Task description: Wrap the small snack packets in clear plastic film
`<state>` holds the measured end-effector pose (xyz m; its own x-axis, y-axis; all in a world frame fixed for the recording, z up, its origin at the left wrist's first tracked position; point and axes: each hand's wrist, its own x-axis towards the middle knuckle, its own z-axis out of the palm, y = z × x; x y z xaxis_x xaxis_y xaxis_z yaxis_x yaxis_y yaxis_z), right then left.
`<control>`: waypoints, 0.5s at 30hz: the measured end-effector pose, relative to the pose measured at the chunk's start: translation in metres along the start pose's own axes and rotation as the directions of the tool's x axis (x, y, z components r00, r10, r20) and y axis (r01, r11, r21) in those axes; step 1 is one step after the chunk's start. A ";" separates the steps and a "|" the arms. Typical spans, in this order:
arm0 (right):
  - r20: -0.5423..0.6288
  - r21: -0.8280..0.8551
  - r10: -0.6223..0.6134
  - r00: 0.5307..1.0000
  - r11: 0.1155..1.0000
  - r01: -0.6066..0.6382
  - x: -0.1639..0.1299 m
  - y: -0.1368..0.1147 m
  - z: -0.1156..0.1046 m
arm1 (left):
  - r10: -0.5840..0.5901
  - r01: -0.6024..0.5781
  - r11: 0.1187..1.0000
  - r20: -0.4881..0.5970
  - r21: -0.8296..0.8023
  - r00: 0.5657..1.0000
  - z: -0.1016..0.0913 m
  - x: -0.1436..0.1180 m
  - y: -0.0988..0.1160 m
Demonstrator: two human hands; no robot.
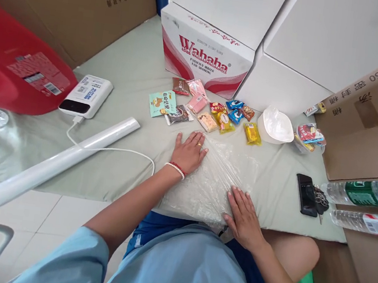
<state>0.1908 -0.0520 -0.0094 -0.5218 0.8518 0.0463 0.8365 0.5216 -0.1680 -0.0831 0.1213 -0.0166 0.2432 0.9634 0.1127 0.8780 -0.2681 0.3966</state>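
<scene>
A thin clear plastic sheet (200, 185), possibly a bag or film, lies wrinkled on the pale green cloth (110, 180) in front of me. My left hand (188, 152) rests flat on its upper left part, fingers spread. On its lower right edge lies my right hand (243, 216), palm down with the fingers stretched out. Beyond my left hand are small snack packets: a light green packet (162, 103), a cream-coloured wrapped snack (207, 121) and a yellow packet (252, 133). A white plastic bowl (275, 130) with clear plastic inside stands farther right.
A white power bank (86, 96) with a cable and a long white roll (61, 162) lie left, near a red jug (18, 63). A Wahaha box (205, 53) stands behind. At right are a black phone-like object (306, 195), keys (320, 201), water bottles (366, 192) and a carton (373, 119).
</scene>
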 end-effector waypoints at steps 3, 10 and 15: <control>0.003 0.010 0.038 0.999 0.999 -0.038 -0.010 0.018 -0.003 | -0.006 0.007 1.000 -0.068 0.018 0.998 -0.007 -0.008 0.013; -0.102 0.097 0.043 0.994 0.995 -0.033 0.018 0.073 -0.036 | 0.231 -0.231 0.973 0.027 0.022 0.973 0.005 -0.030 0.032; -0.239 0.080 0.086 0.967 0.994 -0.069 0.128 0.075 -0.067 | 0.227 -0.228 0.974 0.026 0.018 0.974 0.016 -0.034 0.027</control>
<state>0.1981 0.0998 0.0494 -0.3924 0.8806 0.2658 0.8545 0.4559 -0.2489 -0.0610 0.0818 -0.0244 0.4468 0.8771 0.1762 0.8067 -0.4802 0.3444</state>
